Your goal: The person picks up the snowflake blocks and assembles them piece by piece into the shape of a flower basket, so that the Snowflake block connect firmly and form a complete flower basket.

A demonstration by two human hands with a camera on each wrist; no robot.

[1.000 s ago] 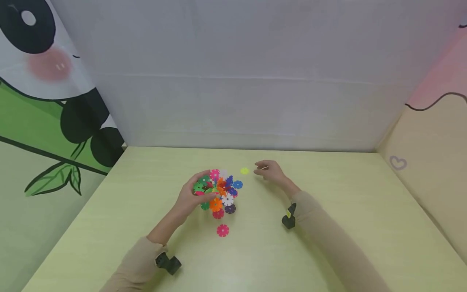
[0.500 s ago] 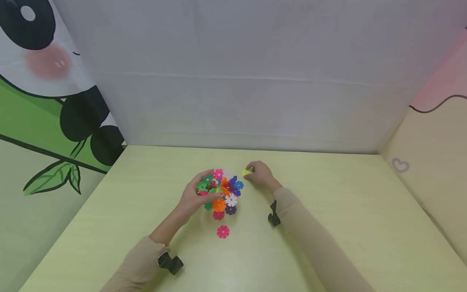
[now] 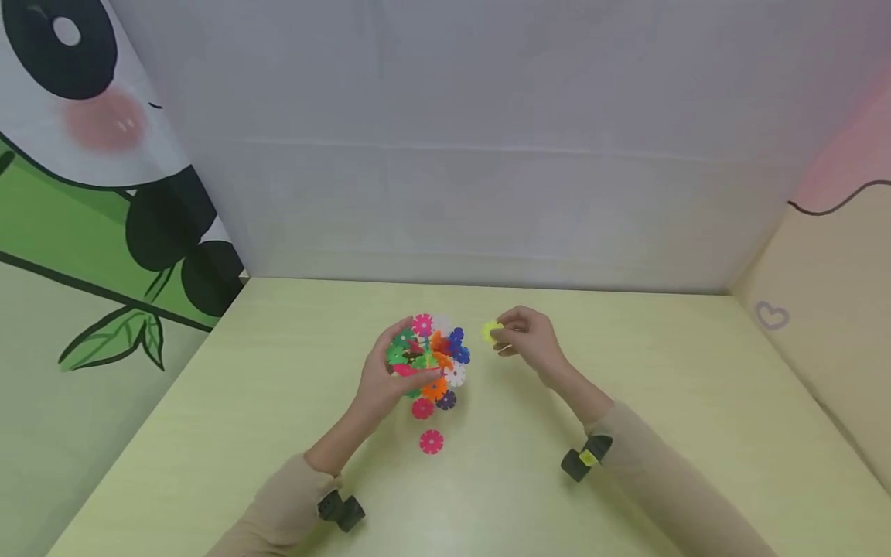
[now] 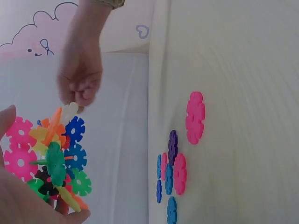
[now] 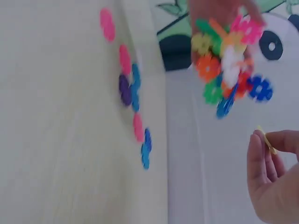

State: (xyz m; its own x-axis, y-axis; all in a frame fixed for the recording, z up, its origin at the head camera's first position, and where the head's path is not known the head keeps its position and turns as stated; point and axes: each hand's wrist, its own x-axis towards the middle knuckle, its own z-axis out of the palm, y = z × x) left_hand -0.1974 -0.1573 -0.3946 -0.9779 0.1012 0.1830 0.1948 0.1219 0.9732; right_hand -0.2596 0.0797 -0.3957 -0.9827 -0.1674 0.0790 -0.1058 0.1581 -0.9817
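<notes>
My left hand (image 3: 379,377) grips a cluster of interlocking plastic snowflake discs (image 4: 56,163), thumb in front and fingers behind. The cluster mixes green, pink, orange, blue, white and other colours, and is raised above the table in both wrist views. Part of it hides behind the thumb in the head view. To its right, my right hand (image 3: 534,346) pinches a single yellow snowflake disc (image 3: 490,333) between thumb and fingertips. In the right wrist view, that disc (image 5: 267,141) is edge-on and apart from the cluster.
On the pale table (image 3: 626,371) lie several loose discs, with a pink disc (image 3: 431,442) nearest the front. A purple disc (image 4: 173,147) and blue ones are grouped under the cluster. A white wall (image 3: 473,209) rises at the back, with printed panels on both sides.
My right hand has reached in, picked the yellow disc up from the table and drawn it back to the right. The left hand with the cluster has shifted slightly right.
</notes>
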